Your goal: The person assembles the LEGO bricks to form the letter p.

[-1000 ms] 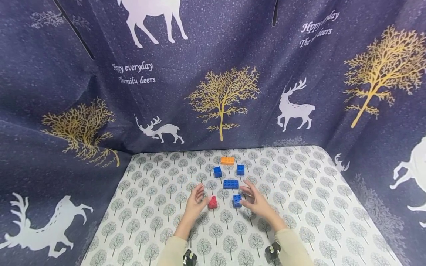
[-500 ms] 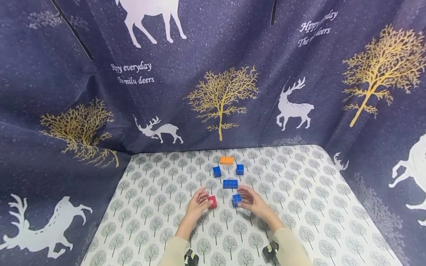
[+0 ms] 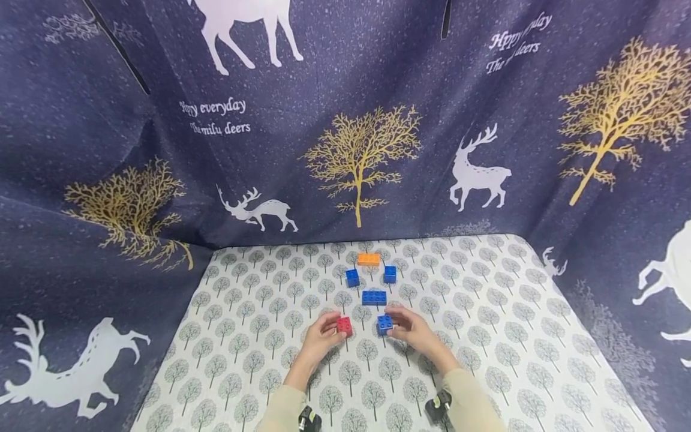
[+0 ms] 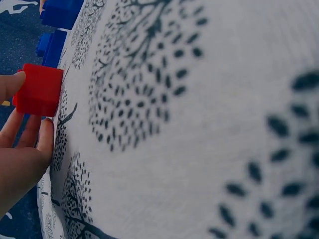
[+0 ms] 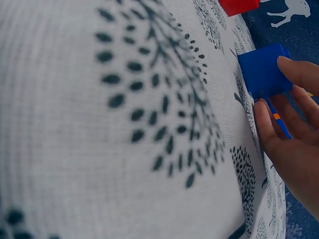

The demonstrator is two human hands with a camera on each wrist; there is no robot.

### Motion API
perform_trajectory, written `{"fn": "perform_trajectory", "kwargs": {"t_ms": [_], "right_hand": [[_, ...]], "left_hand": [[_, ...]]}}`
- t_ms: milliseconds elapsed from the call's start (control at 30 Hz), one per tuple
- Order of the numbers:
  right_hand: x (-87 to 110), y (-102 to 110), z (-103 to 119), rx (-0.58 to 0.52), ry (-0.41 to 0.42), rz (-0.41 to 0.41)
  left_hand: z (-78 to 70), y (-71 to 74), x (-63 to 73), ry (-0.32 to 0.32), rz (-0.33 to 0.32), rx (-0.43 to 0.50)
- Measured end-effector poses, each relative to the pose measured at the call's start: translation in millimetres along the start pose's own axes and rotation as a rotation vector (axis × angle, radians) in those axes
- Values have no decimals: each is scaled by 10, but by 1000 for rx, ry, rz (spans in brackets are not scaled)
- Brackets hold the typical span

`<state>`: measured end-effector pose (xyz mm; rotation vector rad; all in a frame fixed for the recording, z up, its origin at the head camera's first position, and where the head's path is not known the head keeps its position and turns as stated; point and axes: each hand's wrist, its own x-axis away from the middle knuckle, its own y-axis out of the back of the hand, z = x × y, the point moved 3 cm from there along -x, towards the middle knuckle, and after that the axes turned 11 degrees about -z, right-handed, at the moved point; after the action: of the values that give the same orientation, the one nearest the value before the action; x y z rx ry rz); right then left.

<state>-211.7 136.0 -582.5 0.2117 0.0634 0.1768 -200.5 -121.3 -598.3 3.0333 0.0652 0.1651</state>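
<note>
My left hand [image 3: 317,339] pinches a small red building brick [image 3: 344,326] between thumb and fingers. In the left wrist view the thumb lies on one side of the red brick [image 4: 41,92], with fingertips under its other side. My right hand [image 3: 420,336] holds a small blue building brick [image 3: 384,324] the same way, its studs facing up. The right wrist view shows the thumb against this blue brick [image 5: 264,70] and the fingers on the opposite face. The two bricks are side by side, a gap between them. Just beyond lies a longer blue brick [image 3: 374,298].
Farther back stand two small blue bricks, one on the left [image 3: 352,278] and one on the right [image 3: 390,275]. Behind them is an orange brick [image 3: 369,259]. A tree-patterned cloth [image 3: 243,372] covers the table, and a dark blue curtain [image 3: 324,90] hangs around it.
My left fingers have closed in on the red brick from its left. The right fingers have come in around the near blue brick. The other bricks stay put.
</note>
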Motion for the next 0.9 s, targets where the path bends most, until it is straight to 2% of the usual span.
{"fn": "perform_trajectory", "kwargs": {"t_ms": [100,200,333,400,533,733,767,900], "right_hand": [[33,6,115,15,-13,-5],[61,14,207,23,-24,-7],[79,19,257,33,-24,-19],[82,19,257,29,-19,-27],[98,9,254,15,-13,-36],[110,1,276,22,-21,-31],[103,0,267,25,-25,-30],[56,-18,150,35,-23,-38]], "left_hand": [[-22,1,7,-13,4,-17],[-113,5,53,-6,11,-29],[-264,14,134,-1,20,-49],[-294,16,153,-3,21,-55],[-240,13,135,-4,11,-45],[14,8,16,-16,-9,-52],[25,11,12,-28,-10,-58],[-113,17,59,-25,-10,-31]]}}
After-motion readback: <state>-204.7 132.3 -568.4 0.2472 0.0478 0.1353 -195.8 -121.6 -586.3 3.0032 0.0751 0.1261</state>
